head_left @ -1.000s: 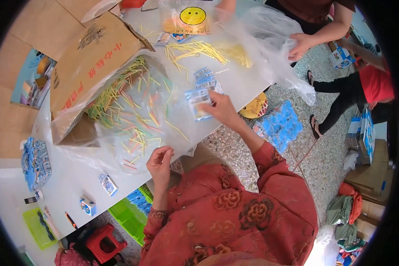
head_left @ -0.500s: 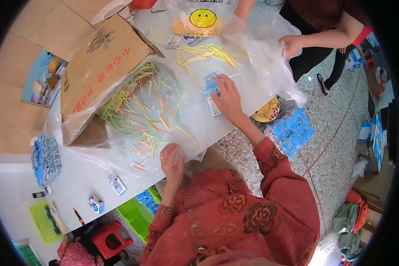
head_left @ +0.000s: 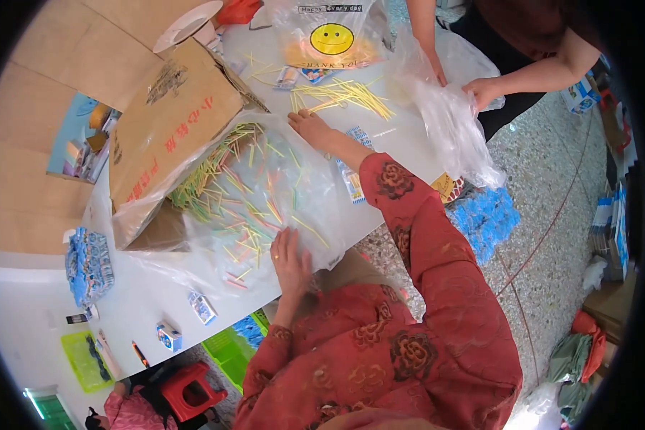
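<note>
Thin yellow, green and pink plastic sticks (head_left: 240,190) mostly lie heaped inside a clear plastic bag (head_left: 294,193) spilling from the brown cardboard box (head_left: 172,129); a smaller sorted yellow pile (head_left: 344,94) lies apart. Left hand (head_left: 290,261) rests flat, open, on the bag. Right hand (head_left: 312,129) reaches, fingers spread, holding nothing visible. Most sorting seems left.

The clear plastic bag (head_left: 265,208) hides part of the coloured sticks (head_left: 222,179) behind its glare, and their number cannot be told. The cardboard box (head_left: 172,122) covers the bag's far end. At the counter's (head_left: 143,294) far edge, another person (head_left: 523,43) is cut off above the arms. The small packets (head_left: 202,307) at the near edge are too small to read.
</note>
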Demonstrator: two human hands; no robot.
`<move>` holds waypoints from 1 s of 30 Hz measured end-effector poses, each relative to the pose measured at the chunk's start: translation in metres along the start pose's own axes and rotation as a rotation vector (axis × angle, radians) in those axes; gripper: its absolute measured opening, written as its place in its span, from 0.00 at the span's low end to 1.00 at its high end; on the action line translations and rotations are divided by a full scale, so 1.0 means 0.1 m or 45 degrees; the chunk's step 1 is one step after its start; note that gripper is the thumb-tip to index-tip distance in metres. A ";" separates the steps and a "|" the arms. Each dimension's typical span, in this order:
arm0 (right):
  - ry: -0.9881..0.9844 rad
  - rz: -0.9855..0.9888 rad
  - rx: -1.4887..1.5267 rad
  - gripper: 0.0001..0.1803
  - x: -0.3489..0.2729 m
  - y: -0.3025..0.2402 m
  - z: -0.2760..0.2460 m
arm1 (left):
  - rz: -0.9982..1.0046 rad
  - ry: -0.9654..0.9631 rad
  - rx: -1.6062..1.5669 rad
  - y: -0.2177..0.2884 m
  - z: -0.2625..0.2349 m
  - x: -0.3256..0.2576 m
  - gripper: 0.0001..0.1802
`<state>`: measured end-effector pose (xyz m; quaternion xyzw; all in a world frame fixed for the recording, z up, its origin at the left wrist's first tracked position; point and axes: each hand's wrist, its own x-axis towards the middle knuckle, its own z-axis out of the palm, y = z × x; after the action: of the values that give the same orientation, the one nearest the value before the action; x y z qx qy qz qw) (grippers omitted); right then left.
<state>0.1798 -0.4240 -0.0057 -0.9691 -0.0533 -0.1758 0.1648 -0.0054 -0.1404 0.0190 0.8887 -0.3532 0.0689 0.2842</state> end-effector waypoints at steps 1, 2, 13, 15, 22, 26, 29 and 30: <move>-0.018 -0.012 -0.001 0.13 0.03 -0.01 0.02 | -0.004 -0.012 0.004 0.00 -0.01 0.00 0.26; -0.017 -0.010 0.002 0.13 0.06 0.01 0.04 | -0.003 -0.015 0.006 0.00 -0.01 0.00 0.26; 0.023 0.098 -0.368 0.12 0.02 0.69 -0.26 | 0.011 0.004 -0.011 0.00 -0.03 0.00 0.27; 0.067 0.104 -0.410 0.13 -0.04 0.77 -0.33 | 0.013 0.002 -0.002 0.01 -0.04 0.01 0.27; -0.389 0.380 -0.184 0.12 -0.07 0.05 -0.68 | 0.024 0.011 0.018 0.06 -0.08 0.03 0.28; -0.669 0.197 -0.254 0.11 -0.13 -0.29 -0.79 | 0.014 0.027 0.017 0.03 -0.06 0.00 0.27; -0.675 0.240 -0.280 0.12 -0.05 -0.28 -0.68 | 0.001 0.038 0.012 0.01 -0.04 0.01 0.27; -0.642 0.257 -0.277 0.12 -0.03 -0.27 -0.61 | 0.000 0.046 -0.008 -0.01 -0.03 0.00 0.27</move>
<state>0.1532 -0.4199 0.0557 -0.9946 0.0235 0.0833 0.0580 -0.0044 -0.1382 0.0208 0.8864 -0.3481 0.0839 0.2933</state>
